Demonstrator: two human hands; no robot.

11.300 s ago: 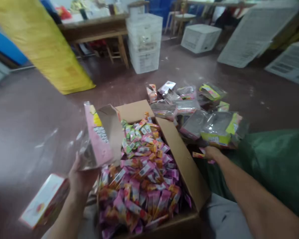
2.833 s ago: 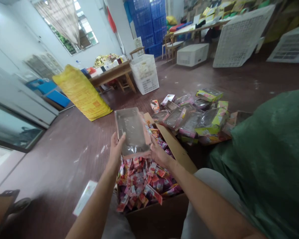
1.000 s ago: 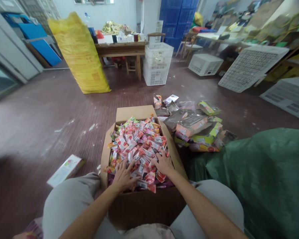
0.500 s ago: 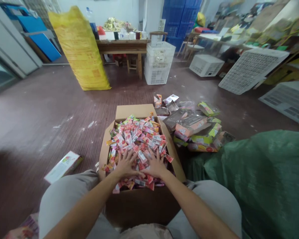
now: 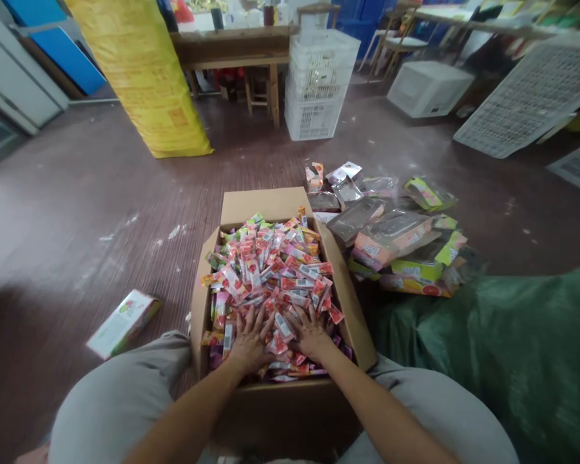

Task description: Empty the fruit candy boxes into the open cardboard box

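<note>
A cardboard box (image 5: 352,303) with its flaps folded out stands between my knees. Small wrapped packets (image 5: 270,258) in pink, red, orange and green fill it to near the rim. My left hand (image 5: 249,341) lies on the packets near the box's front side, fingers spread and pointing away from me. Beside it my right hand (image 5: 312,336) rests on the same heap, its fingers also spread. Between the two hands lies a pink packet with a white label (image 5: 283,327). Neither hand is closed round a packet.
Opened retail boxes (image 5: 396,245) are piled on the floor to the right, by a green sack (image 5: 536,348). A white carton (image 5: 123,322) lies at left. Farther back stand a yellow sack (image 5: 145,77), white crates (image 5: 316,84) and a wooden table (image 5: 232,48).
The view has tilted downward. Both hands have stayed spread on the packets and have shifted slightly toward the front of the box, pressing the heap there.
</note>
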